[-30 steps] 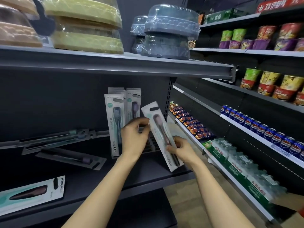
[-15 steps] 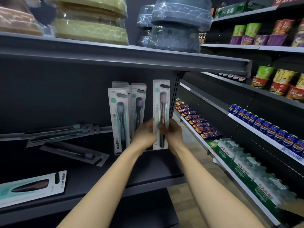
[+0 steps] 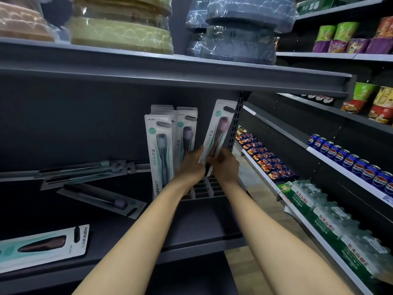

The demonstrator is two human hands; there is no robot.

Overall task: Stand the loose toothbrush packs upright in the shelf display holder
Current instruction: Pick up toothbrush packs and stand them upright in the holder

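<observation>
Pack in your hands now tilts top-right, lower end above holder; half second ago you held it straight upright. Left hand and right hand both pinch its lower part. Standing packs fill holder's left slots. Tilt suggests you aim its foot at free slot. Loose packs lie flat on shelf, pending

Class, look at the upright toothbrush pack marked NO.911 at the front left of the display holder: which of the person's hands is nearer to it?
Left. The left hand is just right of the white NO.911 toothbrush pack, nearly touching it. The right hand lies farther right, beyond the tilted brown-toothbrush pack both hands hold.
</observation>
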